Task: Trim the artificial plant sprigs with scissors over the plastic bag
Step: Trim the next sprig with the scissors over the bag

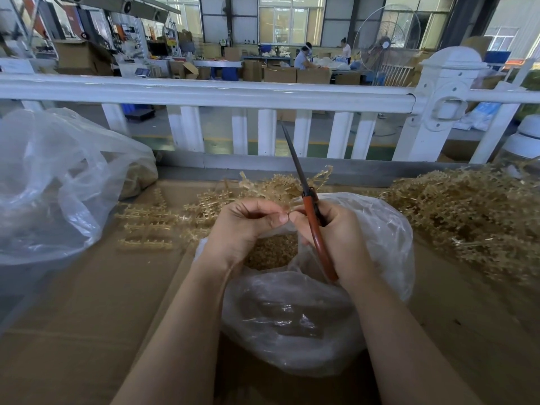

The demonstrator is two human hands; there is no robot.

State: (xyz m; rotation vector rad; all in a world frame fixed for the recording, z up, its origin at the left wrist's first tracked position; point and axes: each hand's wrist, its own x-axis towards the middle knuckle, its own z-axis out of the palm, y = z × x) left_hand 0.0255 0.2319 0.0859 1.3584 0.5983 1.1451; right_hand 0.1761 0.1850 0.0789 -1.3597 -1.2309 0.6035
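Grip, right hand: fingers curled round the red-handled scissors, blades together, pointing up and away. Grip, left hand: thumb and fingers pinch a small sprig piece, too small to make out, against the right fingertips. Both sit over the open plastic bag, trimmings inside. Untrimmed sprigs piled right on the counter; flat pieces left. Step, as judged: between cuts. Next calls for opening the blades onto the pinched stem.

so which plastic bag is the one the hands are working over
The small clear bag at centre, directly under both hands and open with trimmed bits inside; the bigger bag lies off left.
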